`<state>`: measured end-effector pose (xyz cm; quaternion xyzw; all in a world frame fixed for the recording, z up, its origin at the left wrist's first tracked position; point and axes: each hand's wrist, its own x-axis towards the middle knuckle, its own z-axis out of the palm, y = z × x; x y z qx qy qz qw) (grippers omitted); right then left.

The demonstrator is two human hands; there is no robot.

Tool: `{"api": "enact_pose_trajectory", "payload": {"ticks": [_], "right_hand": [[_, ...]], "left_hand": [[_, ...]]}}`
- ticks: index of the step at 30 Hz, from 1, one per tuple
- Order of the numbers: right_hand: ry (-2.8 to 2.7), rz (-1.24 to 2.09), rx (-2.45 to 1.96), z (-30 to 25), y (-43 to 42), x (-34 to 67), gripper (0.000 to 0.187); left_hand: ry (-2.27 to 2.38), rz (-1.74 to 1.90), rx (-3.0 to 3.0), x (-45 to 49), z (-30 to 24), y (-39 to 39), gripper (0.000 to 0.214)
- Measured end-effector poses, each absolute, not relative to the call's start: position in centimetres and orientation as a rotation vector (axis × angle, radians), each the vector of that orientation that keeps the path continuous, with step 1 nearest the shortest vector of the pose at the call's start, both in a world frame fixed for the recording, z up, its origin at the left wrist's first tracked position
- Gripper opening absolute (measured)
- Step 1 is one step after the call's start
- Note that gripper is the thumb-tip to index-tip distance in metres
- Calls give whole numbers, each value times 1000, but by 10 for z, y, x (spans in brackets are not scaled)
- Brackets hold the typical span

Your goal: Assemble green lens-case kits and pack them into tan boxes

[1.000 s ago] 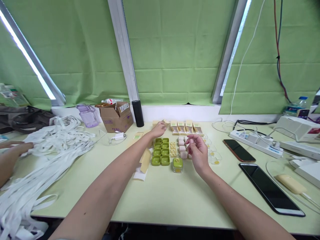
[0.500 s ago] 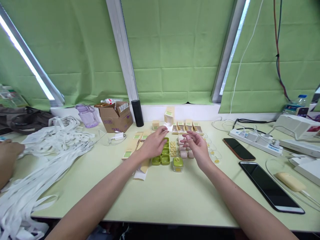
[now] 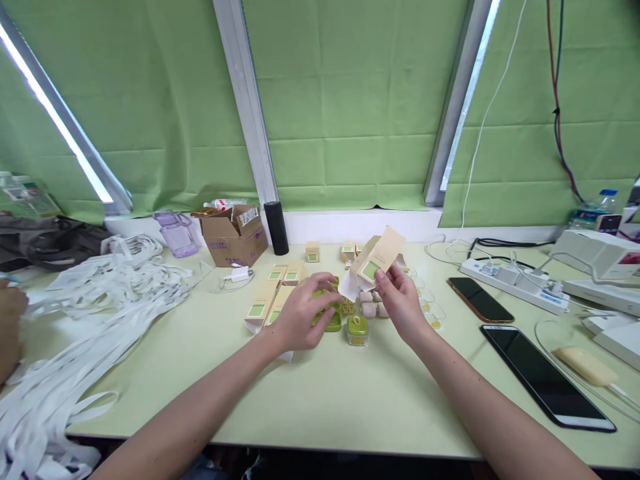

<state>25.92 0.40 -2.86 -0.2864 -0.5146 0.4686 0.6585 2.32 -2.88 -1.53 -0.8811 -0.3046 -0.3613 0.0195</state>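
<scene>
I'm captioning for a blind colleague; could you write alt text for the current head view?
A person's right hand holds a beige carton above a table, with the left hand over green cups. A green-lidded jar stands nearby; white straps heap at the left.

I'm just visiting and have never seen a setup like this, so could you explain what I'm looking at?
There's no machine here: these are a person's two bare hands, seen from a camera worn on that person's head, looking forward and down. The right hand holds a small beige carton with a green label, tilted above the table. The left hand is partly open over some green cups; whether it touches them I can't tell. Nearby sit a clear case with a green lid, some pale pinkish pieces and more labelled cartons. Farther right lie two phones; at left is a heap of white straps. A blurred hand at the left edge belongs to someone else.
</scene>
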Motion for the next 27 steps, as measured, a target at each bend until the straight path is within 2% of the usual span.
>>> {"api": "enact_pose_trajectory", "payload": {"ticks": [2, 5, 7, 14, 20, 23, 27], "right_hand": [[-1196, 1005, -647, -27, 1, 257, 53], [-1249, 986, -621, -29, -3, 253, 49], [-1302, 977, -614, -32, -6, 250, 47], [-1638, 622, -691, -47, -9, 254, 51], [-1881, 39, -488, -55, -7, 259, 61], [-1885, -125, -449, -58, -6, 260, 64], [-1890, -174, -419, -58, -5, 261, 67]], "left_hand": [[-1061, -1313, -2659, 29, -10, -26, 32], [-1288, -1407, -2686, 40, -2, -21, 55], [-1410, -1473, -2717, 48, -1, -18, 63], [-1341, -1694, -2630, 48, -19, -12, 51], [-1052, -1532, -2363, 32, -37, -11, 32], [-934, -1406, -2187, 28, -44, -10, 35], [-678, -1394, -2015, 26, -44, -10, 42]]}}
